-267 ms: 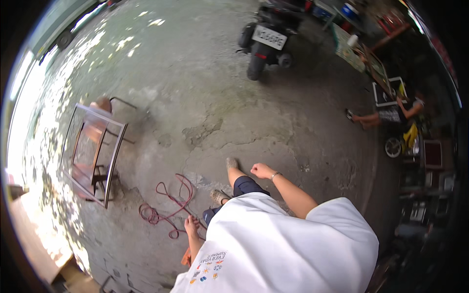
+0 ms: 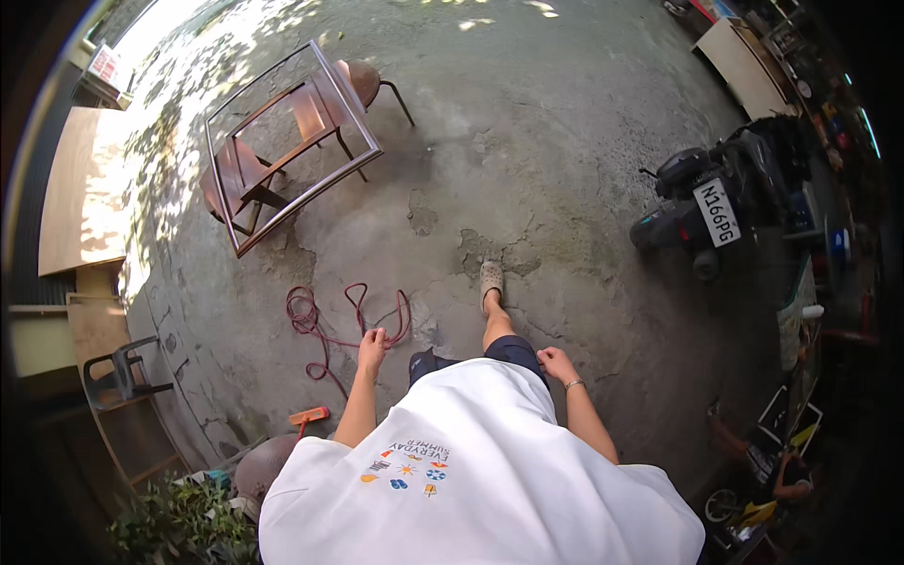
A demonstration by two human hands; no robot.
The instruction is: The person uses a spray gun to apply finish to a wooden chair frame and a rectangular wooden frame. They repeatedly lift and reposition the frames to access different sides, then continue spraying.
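My left hand (image 2: 373,345), fingers curled, is in front of my shirt, with a loose red hose or cord (image 2: 315,318) lying on the concrete behind it in the view; whether it holds anything is unclear. My right hand (image 2: 555,363) is also curled, beside my dark shorts (image 2: 516,350), its grip hidden. Ahead to the left, a metal rectangular frame (image 2: 375,145) rests across wooden chairs (image 2: 311,113). My foot in a beige clog (image 2: 491,278) is forward on cracked ground.
A dark scooter (image 2: 678,212) stands on the right, with another person (image 2: 786,480) low behind it among clutter. Plywood boards (image 2: 75,188), a grey plastic chair (image 2: 122,372), an orange-headed tool (image 2: 309,414) and plants (image 2: 160,523) line the left. A wooden cabinet (image 2: 734,66) is upper right.
My view has swung left: the framed chairs now appear higher and nearer the middle, the scooter farther right. My right hand has dropped back beside my thigh, and one leg is stepping forward.
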